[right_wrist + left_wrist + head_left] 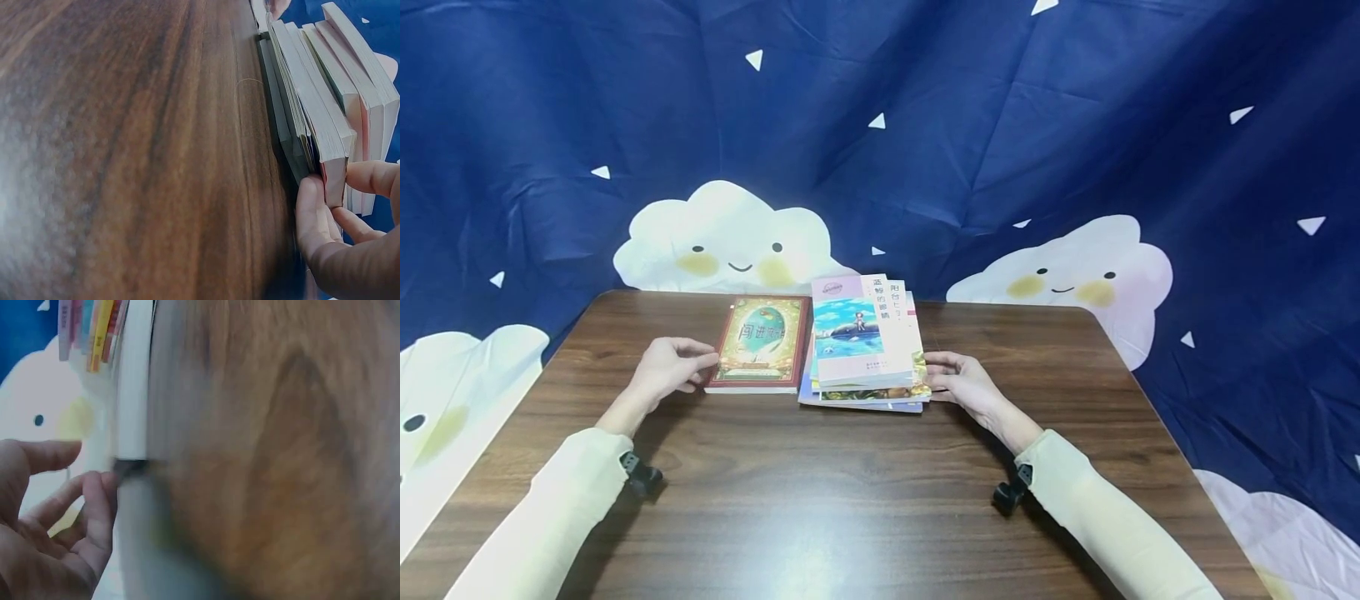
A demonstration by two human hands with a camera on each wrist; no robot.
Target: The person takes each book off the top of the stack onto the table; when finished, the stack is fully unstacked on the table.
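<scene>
A red-bordered book (760,342) with a green oval on its cover lies flat at the table's far side. My left hand (666,367) is at its left edge. In the left wrist view, the thumb stands apart from the fingers (97,506), whose tips are by the end of the book's pale page edge (134,381). Right beside that book is an uneven stack of several books (850,333), topped by one with a blue sea picture. At the stack's right side, my right hand (966,385) pinches a lower book (334,175) at its corner, thumb above and fingers below.
The dark wooden table (820,483) reaches from the front to a blue curtain (910,150) with white clouds and triangles. Black wrist cameras hang at both cuffs, the left one (643,477) and the right one (1009,493) over the table.
</scene>
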